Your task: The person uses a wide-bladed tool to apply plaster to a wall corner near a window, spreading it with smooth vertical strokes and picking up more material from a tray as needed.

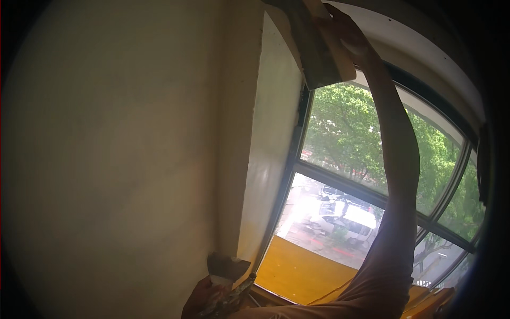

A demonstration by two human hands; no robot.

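Observation:
My right arm is stretched up past the window, and my right hand [348,32] grips a wide plastering blade [314,50] by its pale back edge. The blade lies near the top corner of the window recess; whether it touches the surface there I cannot tell. Low in the view, my left hand [202,299] is closed around a putty knife [229,267], its broad dark blade pointing up beside the wall corner. Next to that hand a smeared, rod-like handle [245,286] sticks up; what it belongs to is hidden.
A plain wall [122,159] fills the left side, ending at a corner strip and the white window reveal [273,122]. The dark-framed window [340,183] shows trees and a parked white vehicle [348,220] outside. A yellow panel [303,271] lies below the glass.

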